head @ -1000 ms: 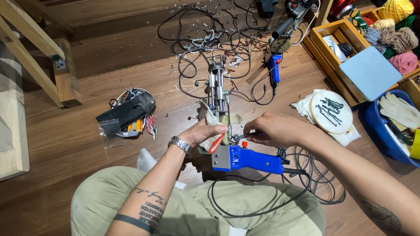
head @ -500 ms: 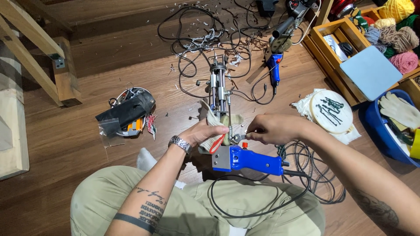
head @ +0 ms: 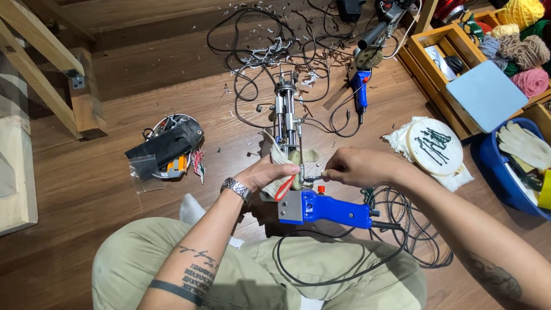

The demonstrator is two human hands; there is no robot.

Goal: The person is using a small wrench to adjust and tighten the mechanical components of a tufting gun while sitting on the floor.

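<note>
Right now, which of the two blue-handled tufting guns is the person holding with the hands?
The near tufting gun, lying by the knees: the left hand and right hand meet at its metal front. The far tufting gun lies untouched among cables.

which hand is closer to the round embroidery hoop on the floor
Right. The right hand works at the blue tufting gun with the embroidery hoop just beyond it to the right; the left hand grips the gun's far side, farther away.

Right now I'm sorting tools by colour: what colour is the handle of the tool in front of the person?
Blue handle, clearest in the head view.
</note>
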